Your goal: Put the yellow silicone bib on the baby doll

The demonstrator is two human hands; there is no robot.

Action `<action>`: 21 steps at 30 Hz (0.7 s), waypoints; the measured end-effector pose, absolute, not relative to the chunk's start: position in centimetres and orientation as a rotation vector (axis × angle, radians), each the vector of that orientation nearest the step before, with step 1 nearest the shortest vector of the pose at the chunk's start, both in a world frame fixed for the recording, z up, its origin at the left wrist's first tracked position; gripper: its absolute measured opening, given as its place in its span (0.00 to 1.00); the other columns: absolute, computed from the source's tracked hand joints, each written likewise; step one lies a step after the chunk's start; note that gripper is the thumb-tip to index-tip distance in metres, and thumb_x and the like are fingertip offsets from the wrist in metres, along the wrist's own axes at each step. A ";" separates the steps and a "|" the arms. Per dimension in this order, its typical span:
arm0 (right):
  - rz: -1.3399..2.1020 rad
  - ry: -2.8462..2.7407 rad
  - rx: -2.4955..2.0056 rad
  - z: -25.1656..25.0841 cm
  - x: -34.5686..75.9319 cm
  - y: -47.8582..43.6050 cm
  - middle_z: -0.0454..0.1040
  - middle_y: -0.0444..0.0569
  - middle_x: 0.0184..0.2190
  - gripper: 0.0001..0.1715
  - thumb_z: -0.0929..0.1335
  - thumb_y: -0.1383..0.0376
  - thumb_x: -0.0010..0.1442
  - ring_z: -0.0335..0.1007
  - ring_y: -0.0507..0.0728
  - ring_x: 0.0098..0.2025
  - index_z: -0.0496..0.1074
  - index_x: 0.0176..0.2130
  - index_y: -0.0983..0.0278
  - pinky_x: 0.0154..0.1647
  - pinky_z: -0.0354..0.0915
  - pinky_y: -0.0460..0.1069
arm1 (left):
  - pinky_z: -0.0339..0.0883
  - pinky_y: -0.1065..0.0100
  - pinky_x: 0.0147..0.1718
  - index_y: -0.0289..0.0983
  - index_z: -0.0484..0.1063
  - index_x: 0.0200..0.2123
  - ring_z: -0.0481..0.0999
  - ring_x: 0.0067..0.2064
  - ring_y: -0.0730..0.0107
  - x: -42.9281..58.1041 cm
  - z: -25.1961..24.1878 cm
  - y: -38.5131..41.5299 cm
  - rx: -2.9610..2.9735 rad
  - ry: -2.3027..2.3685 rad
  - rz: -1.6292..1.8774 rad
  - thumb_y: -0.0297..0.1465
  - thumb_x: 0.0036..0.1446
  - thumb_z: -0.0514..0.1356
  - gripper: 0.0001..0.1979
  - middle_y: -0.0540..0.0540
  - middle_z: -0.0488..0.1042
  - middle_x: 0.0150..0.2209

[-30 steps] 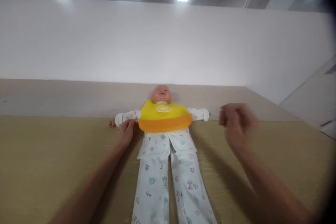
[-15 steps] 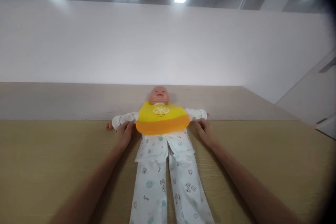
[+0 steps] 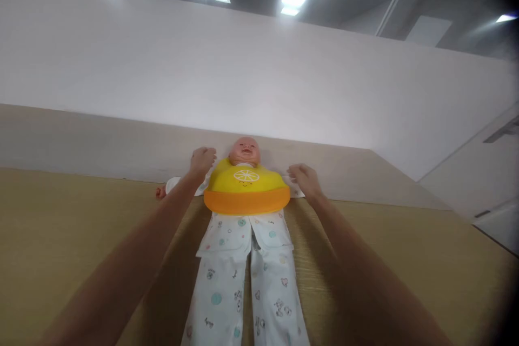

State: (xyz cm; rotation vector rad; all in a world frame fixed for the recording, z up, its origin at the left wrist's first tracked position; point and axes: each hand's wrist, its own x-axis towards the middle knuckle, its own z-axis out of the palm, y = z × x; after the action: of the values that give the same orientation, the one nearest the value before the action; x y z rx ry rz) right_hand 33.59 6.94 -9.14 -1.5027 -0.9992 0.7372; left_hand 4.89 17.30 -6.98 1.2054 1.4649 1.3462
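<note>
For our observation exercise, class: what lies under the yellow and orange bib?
The yellow and orange bib rests on the chest of the baby doll, which wears white printed pyjamas. The sleeves, jacket hem and trousers show; the chest beneath the bib is covered.

Doll [image 3: 229,238] flat on its back on a tan table [image 3: 60,238], head at the far end near a white wall [image 3: 243,81]. Yellow-and-orange bib [image 3: 246,192] covers its chest. Left hand [image 3: 201,161], fingers curled, at the doll's left-side shoulder beside the bib's top. Right hand [image 3: 304,178] lies over the right-side sleeve. Grip unclear on both.
</note>
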 end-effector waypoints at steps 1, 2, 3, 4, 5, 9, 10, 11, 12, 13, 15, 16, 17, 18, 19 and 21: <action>0.804 -0.967 -1.476 -8.8 33.5 8.0 0.75 0.50 0.37 0.10 0.68 0.61 0.51 0.70 0.54 0.38 0.71 0.33 0.65 0.38 0.67 0.47 | 0.64 0.68 0.29 0.37 0.66 0.27 0.71 0.28 0.68 5.3 -7.1 17.9 1.115 1.444 1.321 0.31 0.46 0.58 0.04 0.46 0.71 0.27; 0.857 -0.952 -1.451 -8.4 33.5 8.9 0.75 0.51 0.39 0.10 0.68 0.61 0.52 0.71 0.54 0.39 0.71 0.35 0.65 0.41 0.68 0.48 | 0.66 0.67 0.29 0.37 0.65 0.29 0.72 0.29 0.67 5.7 -7.2 18.3 1.032 1.421 1.293 0.31 0.48 0.57 0.05 0.45 0.72 0.28; 0.916 -0.935 -1.429 -8.2 33.5 9.8 0.75 0.52 0.40 0.11 0.68 0.61 0.53 0.73 0.55 0.40 0.71 0.37 0.65 0.42 0.70 0.48 | 0.67 0.66 0.29 0.37 0.64 0.31 0.73 0.28 0.66 6.0 -7.4 18.6 0.960 1.399 1.260 0.32 0.49 0.56 0.06 0.44 0.72 0.29; 0.993 -0.904 -1.406 -8.0 33.4 10.5 0.75 0.54 0.40 0.12 0.68 0.61 0.54 0.74 0.56 0.40 0.70 0.39 0.65 0.43 0.70 0.49 | 0.68 0.66 0.28 0.38 0.64 0.32 0.74 0.28 0.65 6.1 -7.6 18.7 0.904 1.378 1.224 0.33 0.50 0.56 0.06 0.44 0.72 0.29; 1.078 -0.868 -1.386 -7.8 33.4 11.0 0.76 0.56 0.41 0.13 0.68 0.61 0.55 0.75 0.57 0.40 0.69 0.41 0.65 0.44 0.71 0.50 | 0.68 0.66 0.27 0.38 0.64 0.34 0.73 0.27 0.64 6.3 -7.8 18.9 0.862 1.361 1.186 0.33 0.50 0.56 0.07 0.44 0.72 0.28; 1.346 -0.780 -1.402 -7.8 32.5 12.7 0.76 0.57 0.41 0.17 0.68 0.59 0.58 0.75 0.59 0.42 0.68 0.45 0.63 0.44 0.70 0.52 | 0.67 0.65 0.23 0.37 0.67 0.38 0.73 0.25 0.61 6.3 -8.4 19.7 0.795 1.297 1.043 0.37 0.52 0.57 0.12 0.43 0.72 0.28; 1.382 -0.792 -1.412 -8.0 32.2 13.1 0.76 0.57 0.41 0.17 0.67 0.58 0.58 0.75 0.60 0.43 0.68 0.45 0.63 0.44 0.69 0.52 | 0.67 0.65 0.23 0.37 0.67 0.39 0.73 0.25 0.60 6.3 -8.4 20.0 0.795 1.281 1.014 0.37 0.53 0.58 0.13 0.42 0.72 0.28; 1.418 -0.802 -1.414 -8.2 31.9 13.5 0.77 0.57 0.40 0.17 0.67 0.57 0.58 0.75 0.60 0.43 0.69 0.44 0.64 0.43 0.69 0.52 | 0.67 0.64 0.23 0.36 0.68 0.40 0.73 0.25 0.60 6.2 -8.4 20.3 0.798 1.266 0.986 0.38 0.53 0.58 0.14 0.42 0.73 0.28; 1.459 -0.809 -1.402 -8.5 31.5 14.0 0.77 0.56 0.39 0.16 0.68 0.57 0.57 0.75 0.61 0.42 0.70 0.43 0.64 0.42 0.69 0.52 | 0.67 0.64 0.23 0.35 0.68 0.41 0.73 0.25 0.60 6.2 -8.4 20.7 0.802 1.252 0.961 0.38 0.52 0.59 0.15 0.42 0.73 0.28; 1.507 -0.814 -1.377 -8.9 31.2 14.4 0.77 0.56 0.38 0.16 0.68 0.56 0.57 0.74 0.61 0.41 0.71 0.41 0.64 0.41 0.69 0.52 | 0.68 0.64 0.23 0.35 0.68 0.41 0.73 0.25 0.60 6.2 -8.3 21.0 0.806 1.240 0.938 0.39 0.52 0.59 0.16 0.43 0.73 0.28; 1.595 -0.814 -1.328 -9.6 30.5 15.4 0.77 0.55 0.34 0.17 0.68 0.54 0.56 0.74 0.62 0.39 0.72 0.39 0.64 0.39 0.69 0.53 | 0.69 0.63 0.24 0.35 0.68 0.40 0.74 0.25 0.59 6.2 -8.5 21.5 0.814 1.216 0.899 0.41 0.50 0.61 0.18 0.44 0.72 0.27; 1.629 -0.813 -1.303 -9.9 30.3 15.8 0.77 0.54 0.32 0.17 0.67 0.54 0.56 0.73 0.62 0.38 0.72 0.38 0.64 0.39 0.69 0.54 | 0.69 0.63 0.24 0.35 0.69 0.40 0.74 0.26 0.59 6.1 -8.6 21.7 0.818 1.205 0.882 0.41 0.49 0.62 0.19 0.44 0.73 0.27; 1.655 -0.819 -1.274 -10.2 30.1 16.2 0.77 0.54 0.30 0.17 0.67 0.54 0.57 0.73 0.61 0.37 0.73 0.38 0.64 0.39 0.68 0.54 | 0.69 0.63 0.25 0.36 0.69 0.39 0.74 0.26 0.59 6.1 -8.8 22.0 0.826 1.190 0.867 0.42 0.48 0.63 0.19 0.44 0.73 0.27; 1.675 -0.831 -1.243 -10.5 29.9 16.6 0.77 0.53 0.29 0.16 0.67 0.54 0.57 0.73 0.61 0.37 0.73 0.37 0.64 0.39 0.68 0.54 | 0.70 0.62 0.25 0.36 0.70 0.38 0.75 0.26 0.58 6.0 -9.0 22.2 0.837 1.168 0.853 0.43 0.47 0.64 0.19 0.44 0.73 0.28; 1.689 -0.849 -1.216 -10.7 29.7 16.8 0.76 0.53 0.28 0.16 0.67 0.55 0.57 0.73 0.61 0.36 0.73 0.36 0.65 0.39 0.68 0.54 | 0.70 0.62 0.25 0.36 0.70 0.37 0.75 0.26 0.58 5.9 -9.3 22.5 0.851 1.137 0.841 0.43 0.46 0.64 0.19 0.43 0.74 0.28; 1.670 -0.890 -1.144 -10.8 29.3 17.0 0.76 0.52 0.27 0.14 0.68 0.57 0.56 0.72 0.60 0.35 0.73 0.35 0.65 0.39 0.68 0.54 | 0.70 0.62 0.26 0.37 0.71 0.37 0.75 0.27 0.58 5.8 -9.7 22.9 0.883 1.068 0.823 0.45 0.46 0.64 0.20 0.43 0.75 0.29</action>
State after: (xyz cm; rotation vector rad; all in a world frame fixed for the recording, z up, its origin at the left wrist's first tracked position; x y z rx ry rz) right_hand 29.33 16.99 -10.81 -1.1442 -0.8899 1.6695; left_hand 5.77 22.87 -9.72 0.8825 1.0677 0.8228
